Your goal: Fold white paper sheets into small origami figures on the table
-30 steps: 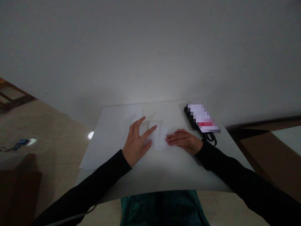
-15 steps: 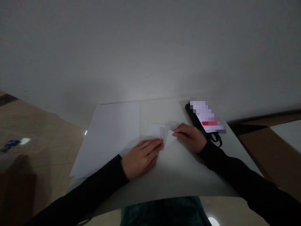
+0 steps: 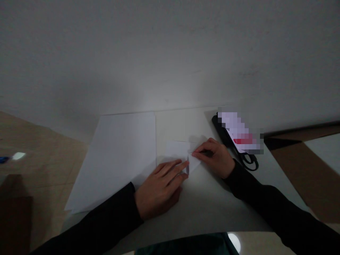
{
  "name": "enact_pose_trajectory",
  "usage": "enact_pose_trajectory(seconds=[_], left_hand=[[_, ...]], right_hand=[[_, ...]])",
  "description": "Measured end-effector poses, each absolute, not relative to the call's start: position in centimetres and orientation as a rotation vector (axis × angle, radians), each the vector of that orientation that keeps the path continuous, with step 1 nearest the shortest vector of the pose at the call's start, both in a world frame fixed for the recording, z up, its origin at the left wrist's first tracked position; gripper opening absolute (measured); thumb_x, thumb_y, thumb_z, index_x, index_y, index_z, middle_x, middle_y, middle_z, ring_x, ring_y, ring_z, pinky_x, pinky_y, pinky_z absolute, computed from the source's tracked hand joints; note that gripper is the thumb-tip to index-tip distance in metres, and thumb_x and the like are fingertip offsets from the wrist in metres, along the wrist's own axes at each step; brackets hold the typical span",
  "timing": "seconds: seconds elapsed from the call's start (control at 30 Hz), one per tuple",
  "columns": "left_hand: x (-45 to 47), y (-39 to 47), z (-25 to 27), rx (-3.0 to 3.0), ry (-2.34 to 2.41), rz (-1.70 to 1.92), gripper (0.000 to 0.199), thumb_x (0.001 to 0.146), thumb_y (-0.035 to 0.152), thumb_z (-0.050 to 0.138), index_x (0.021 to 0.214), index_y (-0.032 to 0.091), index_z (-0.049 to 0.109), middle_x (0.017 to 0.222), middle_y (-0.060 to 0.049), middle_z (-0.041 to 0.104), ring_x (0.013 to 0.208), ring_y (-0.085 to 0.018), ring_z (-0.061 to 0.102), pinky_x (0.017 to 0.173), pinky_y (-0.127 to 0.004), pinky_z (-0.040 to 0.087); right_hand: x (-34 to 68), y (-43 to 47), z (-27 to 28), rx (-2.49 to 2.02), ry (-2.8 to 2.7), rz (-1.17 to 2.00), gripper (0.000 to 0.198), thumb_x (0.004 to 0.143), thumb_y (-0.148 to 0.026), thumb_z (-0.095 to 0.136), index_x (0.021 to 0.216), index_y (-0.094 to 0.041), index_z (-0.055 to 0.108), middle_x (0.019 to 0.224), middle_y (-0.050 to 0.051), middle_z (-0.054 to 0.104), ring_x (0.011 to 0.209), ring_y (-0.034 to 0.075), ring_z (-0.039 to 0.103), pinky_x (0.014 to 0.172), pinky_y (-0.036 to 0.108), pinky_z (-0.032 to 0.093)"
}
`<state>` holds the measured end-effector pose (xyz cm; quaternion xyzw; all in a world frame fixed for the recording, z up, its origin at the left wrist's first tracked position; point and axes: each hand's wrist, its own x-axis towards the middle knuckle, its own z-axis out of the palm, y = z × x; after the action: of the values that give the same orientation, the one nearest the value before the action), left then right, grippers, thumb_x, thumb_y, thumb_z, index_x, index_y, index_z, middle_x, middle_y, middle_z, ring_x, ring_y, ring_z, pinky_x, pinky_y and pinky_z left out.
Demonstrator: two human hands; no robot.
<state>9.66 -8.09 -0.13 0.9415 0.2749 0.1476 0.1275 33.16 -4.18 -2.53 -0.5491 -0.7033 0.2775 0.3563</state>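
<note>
A pale wall [image 3: 164,53] is rising behind a white table [image 3: 212,209], where a person in black sleeves [image 3: 108,216] is working bare-handed. Large white sheets [image 3: 119,152] are lying on the table's left side, the left sleeve passing over their near right corner. The left hand [image 3: 164,184] is resting palm down, gripping nothing, its extended fingers lying close together on a small folded paper [image 3: 175,148]. On the right, a pixelated object [image 3: 233,127] with a bright face is lying against a black item [image 3: 221,131], a black loop [image 3: 249,163] curling at its near end. Near it, the right hand [image 3: 215,157] is making a narrow pinch, holding the small folded paper's right side. That paper is lying mid-table, between the hands.
</note>
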Motion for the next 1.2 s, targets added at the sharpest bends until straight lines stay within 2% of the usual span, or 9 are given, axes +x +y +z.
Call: enact_pose_trajectory(seconds=[0.23, 0.43, 0.63, 0.97, 1.2], left_hand=[[9.6, -8.0, -0.2, 2.718, 0.803, 0.366, 0.06, 0.084, 0.021, 0.051, 0.14, 0.012, 0.034, 0.147, -0.013, 0.038, 0.134, -0.025, 0.039, 0.102, -0.042, 0.046], [9.8, -8.1, -0.1, 2.706, 0.835, 0.246, 0.063, 0.085, 0.023, 0.049, 0.143, 0.011, 0.029, 0.148, -0.012, 0.036, 0.133, -0.026, 0.038, 0.101, -0.044, 0.044], [9.8, -8.0, 0.2, 2.699, 0.839, 0.195, 0.062, 0.086, 0.024, 0.048, 0.143, 0.01, 0.028, 0.15, -0.011, 0.033, 0.135, -0.025, 0.035, 0.104, -0.042, 0.04], [10.3, -7.4, 1.0, 2.628, 0.883, 0.128, 0.059, 0.084, 0.025, 0.052, 0.14, 0.014, 0.036, 0.149, -0.01, 0.036, 0.13, -0.028, 0.039, 0.103, -0.048, 0.04], [10.3, -4.8, 1.3, 2.583, 0.739, 0.248, 0.036, 0.091, 0.019, 0.046, 0.127, 0.018, 0.052, 0.135, -0.01, 0.051, 0.116, -0.022, 0.049, 0.099, -0.04, 0.046]], right_hand=[[32.2, -4.0, -2.5, -1.531, -1.835, 0.574, 0.009, 0.071, -0.026, 0.075, 0.064, -0.025, 0.069, 0.064, 0.002, 0.068, 0.068, 0.021, 0.058, 0.068, 0.04, 0.042], [31.4, -4.4, -2.3, -1.656, -1.839, 0.452, 0.014, 0.076, -0.031, 0.071, 0.065, -0.023, 0.067, 0.068, 0.0, 0.069, 0.074, 0.021, 0.06, 0.08, 0.043, 0.035], [31.0, -4.6, -2.0, -1.703, -1.794, 0.476, 0.012, 0.071, -0.025, 0.076, 0.065, -0.022, 0.066, 0.069, -0.003, 0.07, 0.078, 0.02, 0.059, 0.081, 0.041, 0.03], [30.9, -4.6, -2.0, -1.703, -1.768, 0.486, 0.013, 0.071, -0.025, 0.077, 0.064, -0.023, 0.066, 0.068, -0.004, 0.07, 0.077, 0.02, 0.058, 0.082, 0.041, 0.027], [30.8, -4.6, -2.0, -1.702, -1.765, 0.479, 0.012, 0.071, -0.026, 0.076, 0.065, -0.023, 0.066, 0.067, -0.004, 0.069, 0.077, 0.019, 0.057, 0.081, 0.04, 0.027]])
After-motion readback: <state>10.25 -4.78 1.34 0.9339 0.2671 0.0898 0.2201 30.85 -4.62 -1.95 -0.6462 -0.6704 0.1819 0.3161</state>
